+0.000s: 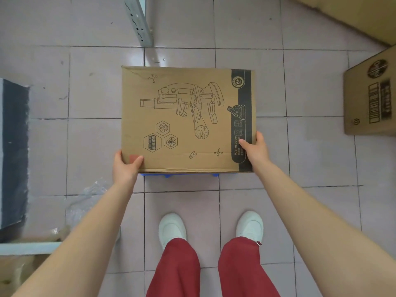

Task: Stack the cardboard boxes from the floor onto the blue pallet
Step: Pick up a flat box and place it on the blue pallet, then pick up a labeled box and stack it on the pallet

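A brown cardboard box point(186, 118) with a microscope drawing on its top fills the middle of the head view. My left hand point(126, 168) grips its near left corner, thumb on top. My right hand point(256, 150) grips its near right edge over the black printed band. Under the box's near edge a thin strip of the blue pallet point(180, 174) shows; the box hides the remainder of the pallet. Whether the box rests on the pallet or hangs just above it, I cannot tell.
Another cardboard box point(370, 97) with a barcode stands on the tiled floor at the right edge. A larger one point(347, 16) fills the top right corner. A grey metal rack post point(139, 20) stands beyond. A dark mat point(14, 151) lies left. My white shoes point(171, 228) stand below.
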